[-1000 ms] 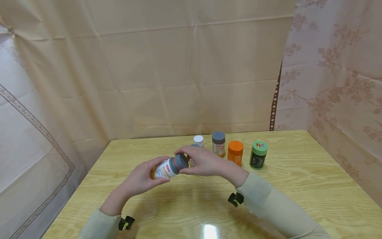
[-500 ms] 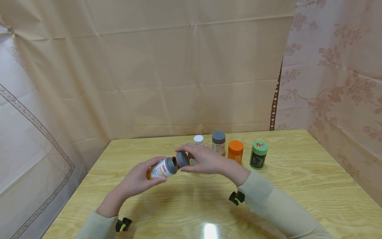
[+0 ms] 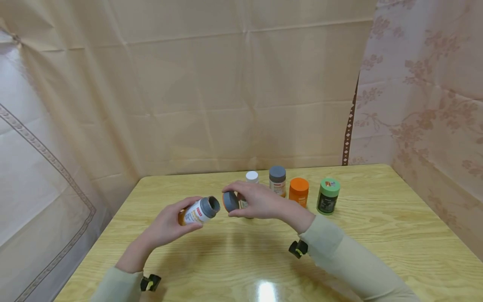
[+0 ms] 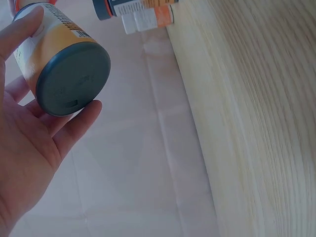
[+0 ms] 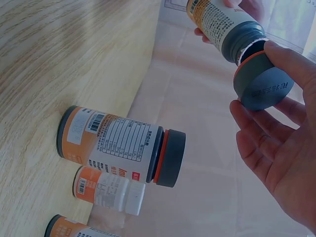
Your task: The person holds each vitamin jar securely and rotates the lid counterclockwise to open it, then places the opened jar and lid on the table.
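Note:
My left hand point(image 3: 163, 226) grips a supplement bottle point(image 3: 195, 213) round its white and orange body, well above the table. Tilted to the right, the bottle shows its dark uncovered mouth; its contents cannot be seen. Its grey base point(image 4: 74, 81) fills much of the left wrist view. A short gap away, my right hand point(image 3: 260, 202) pinches the grey screw lid point(image 3: 231, 201), which has an orange rim, between thumb and fingers. In the right wrist view the lid point(image 5: 264, 84) overlaps the bottle's neck point(image 5: 242, 44).
Behind my right hand stand a white-capped bottle point(image 3: 252, 176), a grey-lidded bottle point(image 3: 277, 181), an orange jar point(image 3: 299, 193) and a green-lidded dark jar point(image 3: 328, 197). Another bottle point(image 3: 244, 204) is mostly hidden by that hand. A beige cloth point(image 3: 241, 105) hangs behind the wooden table point(image 3: 358, 239).
The lid has come off the bottle. My left hand has drawn the bottle left and slightly down, widening the gap, while my right hand with the lid has stayed nearly in place.

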A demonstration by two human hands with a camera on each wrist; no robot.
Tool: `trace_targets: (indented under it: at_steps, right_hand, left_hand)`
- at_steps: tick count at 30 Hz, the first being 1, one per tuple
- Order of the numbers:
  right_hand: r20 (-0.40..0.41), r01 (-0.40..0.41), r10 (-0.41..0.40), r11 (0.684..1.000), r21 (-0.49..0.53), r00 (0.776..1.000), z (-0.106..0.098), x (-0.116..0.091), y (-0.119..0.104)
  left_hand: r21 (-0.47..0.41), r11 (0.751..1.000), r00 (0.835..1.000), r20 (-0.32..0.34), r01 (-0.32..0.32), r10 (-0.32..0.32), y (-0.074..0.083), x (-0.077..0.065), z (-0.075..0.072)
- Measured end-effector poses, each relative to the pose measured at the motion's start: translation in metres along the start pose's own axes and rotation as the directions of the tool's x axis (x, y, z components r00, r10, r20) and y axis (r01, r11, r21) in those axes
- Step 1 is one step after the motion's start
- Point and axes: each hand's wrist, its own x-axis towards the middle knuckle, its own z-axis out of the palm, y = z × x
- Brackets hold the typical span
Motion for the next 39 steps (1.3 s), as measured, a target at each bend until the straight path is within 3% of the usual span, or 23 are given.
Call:
trace_targets:
  at_steps: [11,23,39]
  right_hand:
    - [0.031,0.023,-0.026,0.995,0.099,0.999,0.003,0.008,0.001]
    - [0.071,-0.019,0.008,0.987,0.159,0.997,0.021,0.019,0.003]
    - [0.056,0.014,-0.022,0.989,0.147,0.998,0.051,0.037,0.005]
  left_hand:
    - [-0.024,0.999,0.999,-0.030,0.028,-0.028,-0.009,-0.005,-0.008]
    - [0.001,0.998,0.994,-0.090,0.055,-0.055,-0.025,-0.008,-0.012]
    - [-0.083,0.987,0.981,-0.126,0.137,-0.147,-0.047,-0.011,-0.015]
